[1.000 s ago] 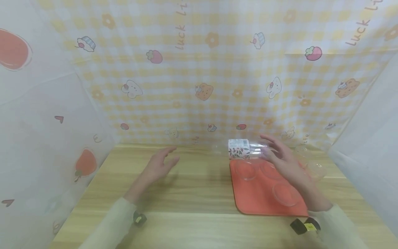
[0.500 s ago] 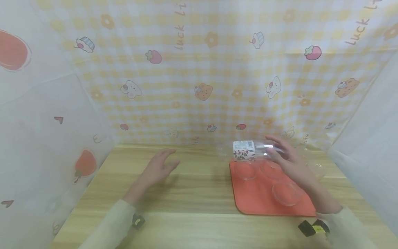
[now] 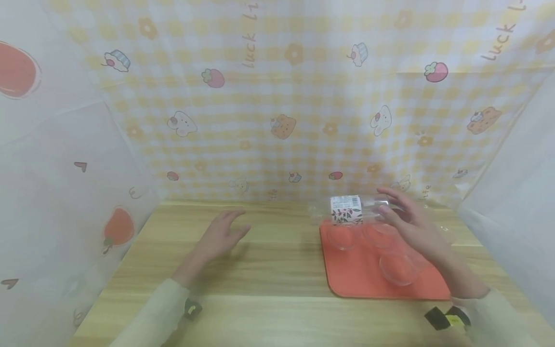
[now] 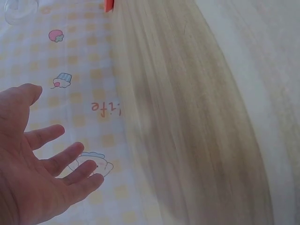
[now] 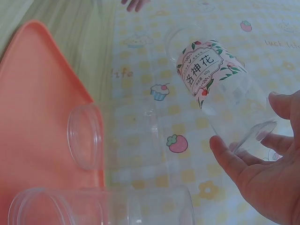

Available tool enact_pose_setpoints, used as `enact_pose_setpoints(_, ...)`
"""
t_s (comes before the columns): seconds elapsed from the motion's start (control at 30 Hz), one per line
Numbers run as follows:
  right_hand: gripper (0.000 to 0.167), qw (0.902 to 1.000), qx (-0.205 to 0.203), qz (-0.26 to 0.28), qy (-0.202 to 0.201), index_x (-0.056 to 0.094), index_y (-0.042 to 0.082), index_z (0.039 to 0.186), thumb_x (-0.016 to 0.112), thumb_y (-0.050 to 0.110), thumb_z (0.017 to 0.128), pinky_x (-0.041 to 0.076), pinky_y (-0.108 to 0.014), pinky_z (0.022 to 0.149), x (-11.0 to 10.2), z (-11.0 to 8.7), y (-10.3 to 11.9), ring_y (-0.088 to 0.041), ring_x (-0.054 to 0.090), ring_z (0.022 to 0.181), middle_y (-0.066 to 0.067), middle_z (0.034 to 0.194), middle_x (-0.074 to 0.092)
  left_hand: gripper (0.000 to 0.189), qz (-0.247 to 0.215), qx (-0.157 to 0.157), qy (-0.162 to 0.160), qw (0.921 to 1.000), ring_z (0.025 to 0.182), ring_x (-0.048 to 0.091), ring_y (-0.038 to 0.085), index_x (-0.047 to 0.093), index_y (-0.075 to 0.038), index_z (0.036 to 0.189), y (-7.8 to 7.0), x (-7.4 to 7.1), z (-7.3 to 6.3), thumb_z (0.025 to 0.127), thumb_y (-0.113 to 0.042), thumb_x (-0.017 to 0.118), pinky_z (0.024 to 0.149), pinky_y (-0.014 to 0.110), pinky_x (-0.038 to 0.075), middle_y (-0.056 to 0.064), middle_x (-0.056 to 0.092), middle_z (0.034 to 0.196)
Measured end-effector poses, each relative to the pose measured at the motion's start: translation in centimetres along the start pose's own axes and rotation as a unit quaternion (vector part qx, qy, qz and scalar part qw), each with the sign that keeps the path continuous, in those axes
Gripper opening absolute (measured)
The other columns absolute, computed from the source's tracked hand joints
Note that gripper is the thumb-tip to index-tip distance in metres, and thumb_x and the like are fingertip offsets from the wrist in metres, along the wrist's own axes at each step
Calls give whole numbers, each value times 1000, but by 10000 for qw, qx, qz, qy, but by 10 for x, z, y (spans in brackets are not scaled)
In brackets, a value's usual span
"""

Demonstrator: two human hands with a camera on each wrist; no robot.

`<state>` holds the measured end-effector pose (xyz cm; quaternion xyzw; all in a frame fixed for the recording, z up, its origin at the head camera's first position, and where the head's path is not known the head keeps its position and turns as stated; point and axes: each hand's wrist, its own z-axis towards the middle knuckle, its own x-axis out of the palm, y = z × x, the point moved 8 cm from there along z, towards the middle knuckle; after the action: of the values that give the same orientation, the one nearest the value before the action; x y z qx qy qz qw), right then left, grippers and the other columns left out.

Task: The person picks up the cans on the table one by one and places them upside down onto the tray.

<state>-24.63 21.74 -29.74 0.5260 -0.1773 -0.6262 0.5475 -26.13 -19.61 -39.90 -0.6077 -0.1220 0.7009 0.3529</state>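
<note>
My right hand (image 3: 414,224) grips a clear plastic jar (image 3: 368,208) near its base, thumb on one side and fingers on the other. The jar lies sideways in the air, its far end pointing left. Around it runs a floral paper label (image 5: 211,68) with Chinese characters, seen in the right wrist view. Below stands an orange tray (image 3: 355,284) bearing several clear jars, one of them a clear jar (image 5: 86,136) close under the held one. On the left my left hand (image 3: 221,233) hovers over the wooden table, fingers apart and loosely bent, holding nothing.
The wooden table (image 3: 269,270) spreads beneath both hands. A yellow checked cloth (image 3: 243,96) hangs behind it, and a pale printed sheet (image 3: 65,202) closes the left side. The tray's jars are so clear that their outlines are hard to make out.
My right hand has closed its fingers round the jar's end and shifted right with it, more slowly in the last half second. The left hand has stayed almost still.
</note>
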Motion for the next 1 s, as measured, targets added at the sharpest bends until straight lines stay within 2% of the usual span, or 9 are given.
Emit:
enact_pose_setpoints(0.23,46,9996,-95,-249,-105,44,2,150,55,3,105,56,-26,87,-7,-3,5,-10,65,110,-26,135,55,57,-68,-6,-15,10000,133,44,42,49,-5,147,-3,-2,-1,103,-40,60,107,64,37,20,49,146)
enact_pose_setpoints(0.33,47,9996,-36,-278,-65,42,2,151,54,4,105,55,-25,87,-10,-6,5,-11,65,110,-25,136,53,59,-82,9,0,10000,134,43,43,49,-4,147,-3,-3,-2,103,-42,59,107,64,37,20,48,147)
enact_pose_setpoints(0.57,48,9997,35,-238,89,41,3,152,53,2,105,56,-27,87,-17,-11,3,-8,64,109,-14,135,54,61,-116,77,-43,9999,134,43,44,50,-2,146,-2,-3,-5,103,-44,59,106,66,38,20,49,146)
enact_pose_setpoints(0.83,50,9971,-104,-734,174,46,5,150,59,-1,102,56,-22,85,-25,-12,6,-6,64,108,-13,134,57,56,-62,70,-95,9999,134,44,43,50,-2,145,0,-3,-7,103,-38,61,106,64,38,20,50,146)
enact_pose_setpoints(1.0,53,9946,151,-1006,226,47,12,152,63,5,101,54,-19,86,-32,-15,5,-3,61,111,-14,140,54,59,-29,99,-92,9999,133,44,44,50,1,144,-1,-3,-9,104,-41,58,106,64,38,22,50,144)
